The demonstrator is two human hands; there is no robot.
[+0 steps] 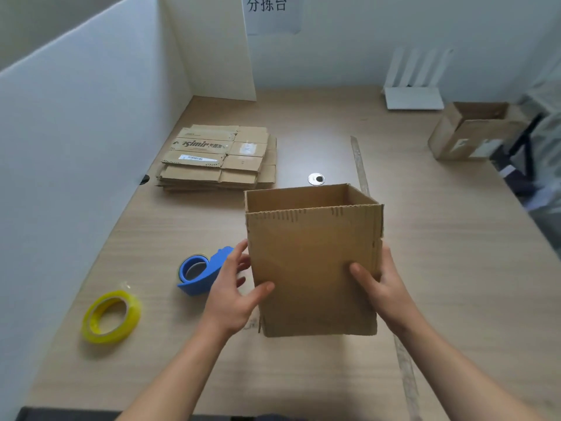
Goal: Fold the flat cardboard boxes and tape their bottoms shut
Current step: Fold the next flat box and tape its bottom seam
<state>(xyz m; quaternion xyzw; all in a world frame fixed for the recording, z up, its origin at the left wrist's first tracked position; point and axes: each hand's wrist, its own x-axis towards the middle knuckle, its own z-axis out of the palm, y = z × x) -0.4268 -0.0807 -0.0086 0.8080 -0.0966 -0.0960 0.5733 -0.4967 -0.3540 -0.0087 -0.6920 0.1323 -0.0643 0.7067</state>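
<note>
1. Wood-grain table (455, 268): a white partition (76, 147) stands close on the side of the left hand (233, 293), and the table edge lies well beyond the right hand (382, 290).
2. Both hands grip the sides of the cardboard box (312, 268), thumbs on its near face.
3. It is upright between them, long axis vertical, mouth upward.
4. Flat boxes (218, 159) beyond the left hand read "simir"; the wall sign (267, 4) reads "分拣台".
5. Blue tape dispenser (200, 271) sits just beside the left hand.

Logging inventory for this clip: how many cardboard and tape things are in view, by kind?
Set-up boxes: 2, the held box and the far box
Flat stack: 1, sheets uncountable
Tape roll: 1, yellow
Dispenser: 1, blue
Total: 5
</note>
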